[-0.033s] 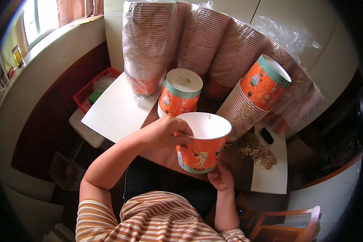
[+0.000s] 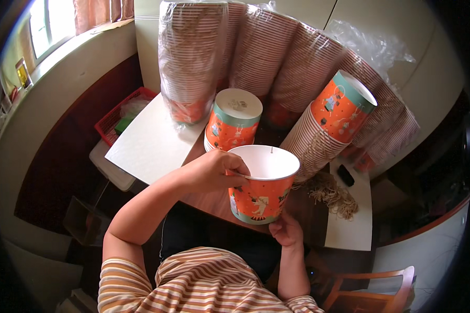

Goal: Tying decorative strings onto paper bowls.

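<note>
One smooth, tapered orange tub (image 2: 266,193) mid-frame: I see the left hand (image 2: 215,169) pinching its rim, right hand (image 2: 289,231) curled at its base (grip unclear from here).

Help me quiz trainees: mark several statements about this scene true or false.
1. The left hand grips the orange bucket near its rim. True.
2. The right hand reaches inside the bucket. False: the right hand is at its base.
3. The bucket's inside is white. True.
4. A red basket stands right of the bucket. False: the red basket is at the left.
5. A tangle of tan cord lies right of the bucket. True.
</note>
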The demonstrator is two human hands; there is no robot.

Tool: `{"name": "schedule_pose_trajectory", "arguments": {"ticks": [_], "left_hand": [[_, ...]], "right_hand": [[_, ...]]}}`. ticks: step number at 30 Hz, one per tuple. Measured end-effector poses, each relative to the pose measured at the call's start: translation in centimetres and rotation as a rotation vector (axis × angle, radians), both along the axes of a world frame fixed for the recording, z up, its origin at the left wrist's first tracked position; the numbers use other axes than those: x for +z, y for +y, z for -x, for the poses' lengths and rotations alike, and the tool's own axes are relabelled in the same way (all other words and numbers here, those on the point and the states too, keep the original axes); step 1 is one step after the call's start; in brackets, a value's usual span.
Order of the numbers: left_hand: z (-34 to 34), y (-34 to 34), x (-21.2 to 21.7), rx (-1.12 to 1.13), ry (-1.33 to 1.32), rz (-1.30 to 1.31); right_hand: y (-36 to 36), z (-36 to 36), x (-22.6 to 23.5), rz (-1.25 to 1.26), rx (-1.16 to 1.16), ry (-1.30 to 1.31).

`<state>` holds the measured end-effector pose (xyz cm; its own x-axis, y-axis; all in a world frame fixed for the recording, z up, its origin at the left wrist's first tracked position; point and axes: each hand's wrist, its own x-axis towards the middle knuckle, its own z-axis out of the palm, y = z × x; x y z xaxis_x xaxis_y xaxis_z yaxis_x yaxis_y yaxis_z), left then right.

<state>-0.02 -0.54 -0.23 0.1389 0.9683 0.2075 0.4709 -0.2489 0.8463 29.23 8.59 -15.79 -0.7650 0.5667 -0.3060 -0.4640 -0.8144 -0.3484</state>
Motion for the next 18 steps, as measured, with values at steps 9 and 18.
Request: {"name": "schedule_pose_trajectory", "arguments": {"ticks": [9, 18], "left_hand": [[1.1, 0.0, 0.4, -0.119, -0.068, 0.058], [0.2, 0.2, -0.2, -0.080, 0.010, -0.050]], "right_hand": [[0.3, -0.2, 0.2, -0.031, -0.034, -0.028], [0.5, -0.2, -0.3, -0.024, 0.023, 0.044]]}}
